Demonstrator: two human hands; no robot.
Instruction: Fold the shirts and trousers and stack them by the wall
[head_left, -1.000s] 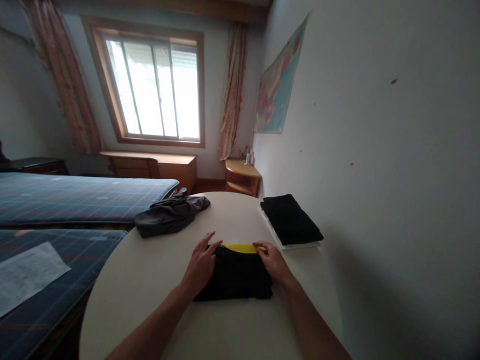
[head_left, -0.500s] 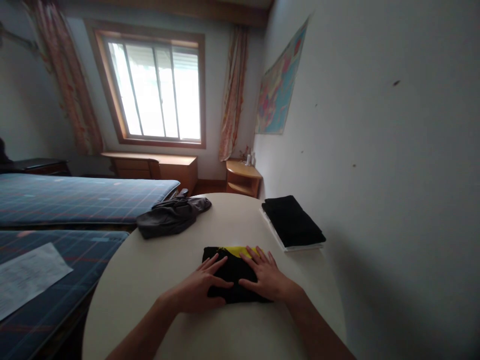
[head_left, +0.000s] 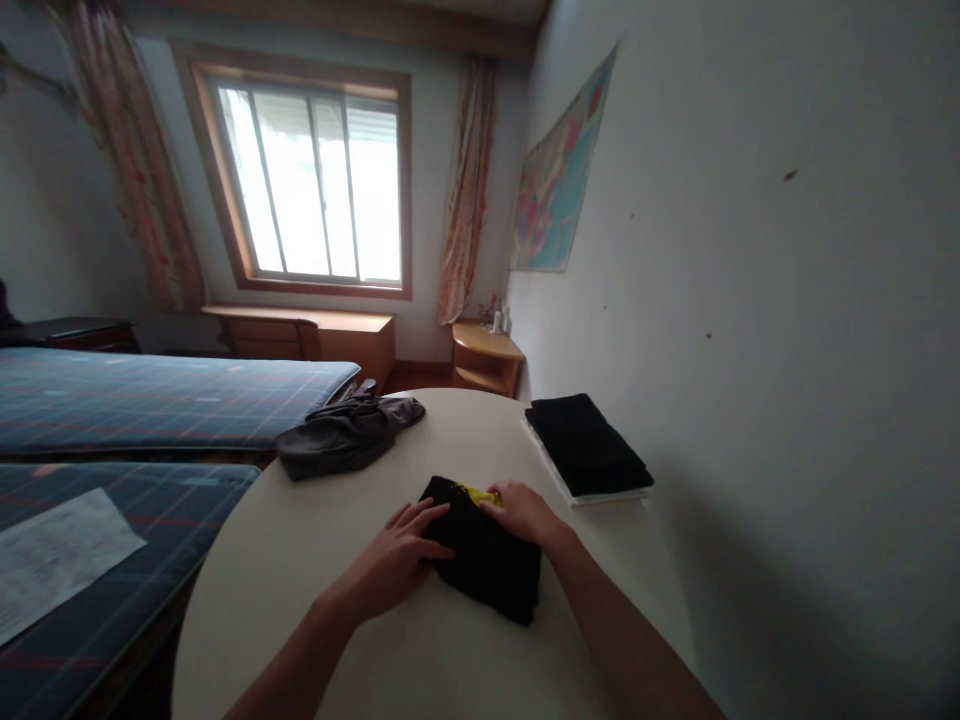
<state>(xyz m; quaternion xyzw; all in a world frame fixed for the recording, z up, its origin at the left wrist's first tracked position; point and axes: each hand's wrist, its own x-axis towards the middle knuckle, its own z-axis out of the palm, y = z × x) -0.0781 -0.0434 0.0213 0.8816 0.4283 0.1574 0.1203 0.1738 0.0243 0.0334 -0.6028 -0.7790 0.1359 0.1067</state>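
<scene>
My right hand (head_left: 519, 510) grips the black cloth (head_left: 491, 565) by its yellow edge; my left hand (head_left: 396, 560) touches it, outspread.

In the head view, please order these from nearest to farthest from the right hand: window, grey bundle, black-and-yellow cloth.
1. Black-and-yellow cloth: touching the right hand.
2. Grey bundle: ahead, to the left.
3. Window: far ahead, leftward.
</scene>
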